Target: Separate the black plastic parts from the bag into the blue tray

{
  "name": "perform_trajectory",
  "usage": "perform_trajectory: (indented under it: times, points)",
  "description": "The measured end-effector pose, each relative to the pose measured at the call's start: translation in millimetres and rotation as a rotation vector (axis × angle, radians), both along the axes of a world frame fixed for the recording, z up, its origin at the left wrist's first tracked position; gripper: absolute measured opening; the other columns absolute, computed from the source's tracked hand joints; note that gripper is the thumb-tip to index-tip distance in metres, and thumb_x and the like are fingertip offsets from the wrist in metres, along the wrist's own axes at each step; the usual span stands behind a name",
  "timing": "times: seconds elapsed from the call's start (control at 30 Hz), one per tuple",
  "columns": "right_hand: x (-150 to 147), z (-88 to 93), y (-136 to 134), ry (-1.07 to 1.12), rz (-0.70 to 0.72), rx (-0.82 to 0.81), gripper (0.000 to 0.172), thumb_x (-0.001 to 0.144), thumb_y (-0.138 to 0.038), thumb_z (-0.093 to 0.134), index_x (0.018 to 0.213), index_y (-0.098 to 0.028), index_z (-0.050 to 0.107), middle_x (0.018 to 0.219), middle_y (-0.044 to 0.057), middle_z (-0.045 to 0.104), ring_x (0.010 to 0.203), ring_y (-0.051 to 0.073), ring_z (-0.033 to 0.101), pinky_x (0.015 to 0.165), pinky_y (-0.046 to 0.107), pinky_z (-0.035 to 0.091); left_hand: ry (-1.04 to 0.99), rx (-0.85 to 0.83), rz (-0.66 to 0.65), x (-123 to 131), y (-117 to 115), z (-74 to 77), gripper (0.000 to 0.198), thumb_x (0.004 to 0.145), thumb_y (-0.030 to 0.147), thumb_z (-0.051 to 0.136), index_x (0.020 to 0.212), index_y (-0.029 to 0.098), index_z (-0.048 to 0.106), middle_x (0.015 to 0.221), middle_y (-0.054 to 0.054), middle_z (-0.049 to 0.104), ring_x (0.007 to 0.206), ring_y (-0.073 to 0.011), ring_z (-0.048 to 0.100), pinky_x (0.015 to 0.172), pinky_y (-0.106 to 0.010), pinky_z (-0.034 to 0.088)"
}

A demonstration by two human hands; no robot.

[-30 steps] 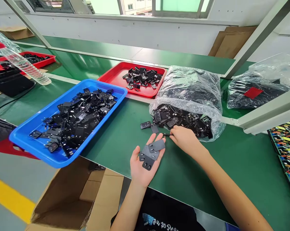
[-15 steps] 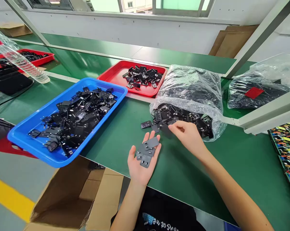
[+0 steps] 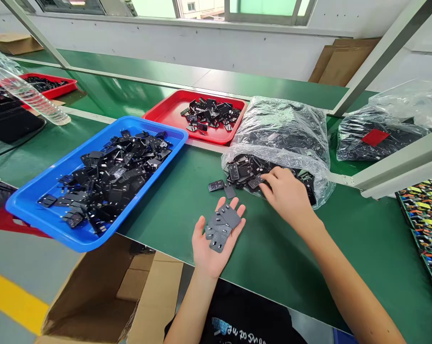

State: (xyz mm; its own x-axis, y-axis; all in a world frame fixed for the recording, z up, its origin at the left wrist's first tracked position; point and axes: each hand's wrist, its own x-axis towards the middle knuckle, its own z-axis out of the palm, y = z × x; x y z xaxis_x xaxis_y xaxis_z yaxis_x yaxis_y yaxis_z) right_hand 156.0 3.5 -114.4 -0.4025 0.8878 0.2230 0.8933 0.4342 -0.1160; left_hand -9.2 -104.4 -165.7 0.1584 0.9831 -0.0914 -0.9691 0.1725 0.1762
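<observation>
My left hand (image 3: 210, 255) lies palm up with a small fan of dark grey plastic plug plates (image 3: 221, 224), each with short metal pins, resting on the palm and fingers. My right hand (image 3: 290, 198) is at the mouth of a clear plastic bag (image 3: 285, 122), its thumb and forefinger pinched at the edge of a black plug plate (image 3: 254, 182). More of these black pieces (image 3: 242, 167) spill from the bag's opening. Two loose plates (image 3: 216, 185) lie on the green table just outside the bag, near my left fingertips.
A blue tray (image 3: 54, 167) heaped with black parts stands at the left, overhanging the table edge. Behind it is a red tray (image 3: 162, 107) with similar parts. An open cardboard box (image 3: 162, 286) sits below. At the right are another filled bag (image 3: 384, 138) and a metal post (image 3: 384, 57).
My right hand has moved from above the loose plates to the bag's mouth. The plate it held is gone from its fingers, and another plate now tops the fan in my left hand.
</observation>
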Motion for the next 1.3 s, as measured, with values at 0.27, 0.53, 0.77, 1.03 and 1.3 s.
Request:
perform_trajectory:
  times: [0.27,0.53,0.77,1.03,1.3]
  points:
    - [23,-22.5,28,-0.072,0.091,-0.003,0.025,0.092,-0.022,0.041,0.093,-0.015,0.065,0.091,0.010,0.059,0.087,0.022,0.054,0.071,0.031,0.041,0.020,0.006,-0.040,5,-1,4.6,0.064,0.091,0.044,0.021,0.146,0.023,-0.003,0.152,-0.005,0.016,0.137,-0.0273,0.022,0.111,-0.046,0.014]
    - [14,12.5,-1,0.209,0.288,0.081,0.029,0.095,-0.025,0.035,0.087,-0.017,0.062,0.081,0.005,0.059,0.074,0.015,0.055,0.066,0.026,0.039,-0.005,-0.016,-0.003,6,1,2.8,0.062,0.090,0.042,0.023,0.147,0.023,0.004,0.151,0.000,0.020,0.138,-0.0249,0.020,0.112,-0.046,0.014]
    - [-25,19.5,-55,0.009,0.667,0.014,0.024,0.091,-0.017,0.041,0.076,-0.017,0.060,0.076,0.005,0.056,0.067,0.015,0.051,0.057,0.028,0.034,0.005,-0.033,0.044,3,2,1.0,0.060,0.092,0.041,0.021,0.147,0.022,0.009,0.150,-0.002,0.025,0.138,-0.0199,0.021,0.113,-0.037,0.013]
    - [1,12.0,-14,0.112,0.336,-0.074,0.028,0.094,-0.024,0.037,0.097,-0.019,0.064,0.090,0.007,0.062,0.083,0.018,0.056,0.070,0.029,0.043,-0.021,0.033,0.054,-6,0,0.3,0.058,0.092,0.045,0.019,0.146,0.030,0.004,0.150,-0.001,0.025,0.136,-0.0232,0.025,0.111,-0.042,0.014]
    - [1,-46.5,20,-0.145,0.094,0.038,0.034,0.090,-0.030,0.046,0.113,-0.009,0.057,0.108,0.017,0.060,0.098,0.029,0.050,0.076,0.037,0.041,-0.010,0.078,-0.007,-2,-3,-1.2,0.059,0.092,0.047,0.020,0.146,0.031,0.001,0.152,-0.005,0.020,0.135,-0.0223,0.028,0.111,-0.035,0.013]
